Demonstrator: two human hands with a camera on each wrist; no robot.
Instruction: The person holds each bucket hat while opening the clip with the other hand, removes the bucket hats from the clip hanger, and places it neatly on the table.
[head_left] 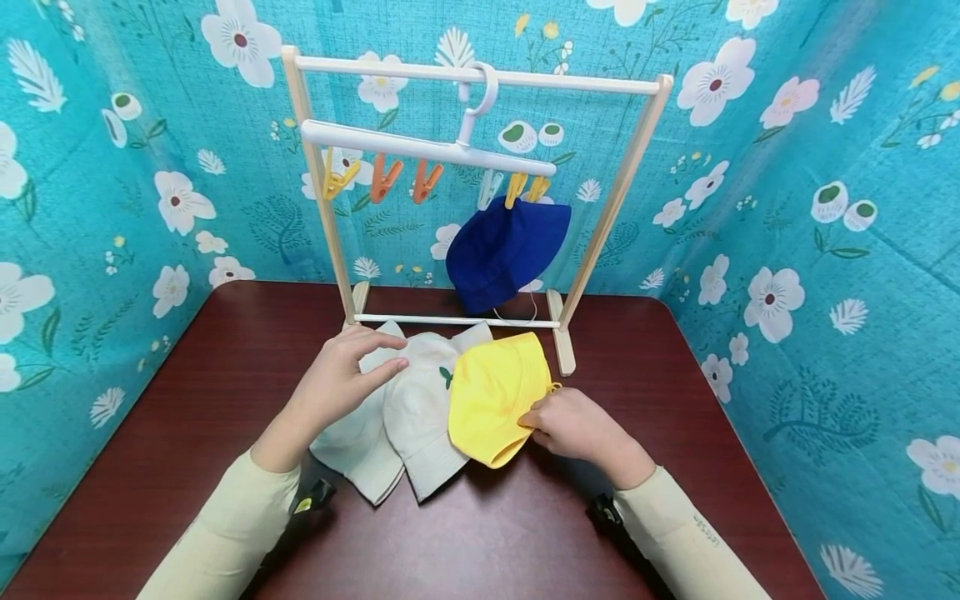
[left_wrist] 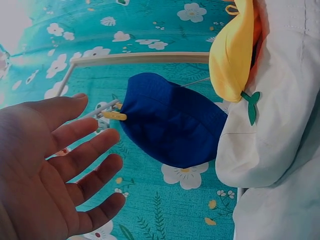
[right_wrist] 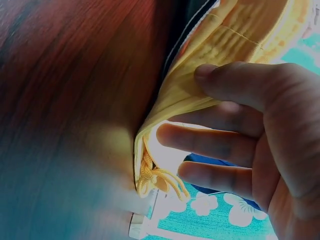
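My right hand pinches the brim of a yellow bucket hat, thumb on one face and fingers behind, as the right wrist view shows. A yellow cord dangles from that hat's edge. Over the pale hats my left hand holds nothing, its fingers spread and relaxed. Beneath the yellow hat lies a cream bucket hat with a green leaf sprout; a pale grey-green hat lies to its left. From the hanger, a navy blue bucket hat hangs by a yellow clothespin.
A wooden rack stands at the table's back, carrying a white hanger. Orange clothespins, a yellow clip and a pale blue clip hang along it. Floral curtains enclose the dark red table.
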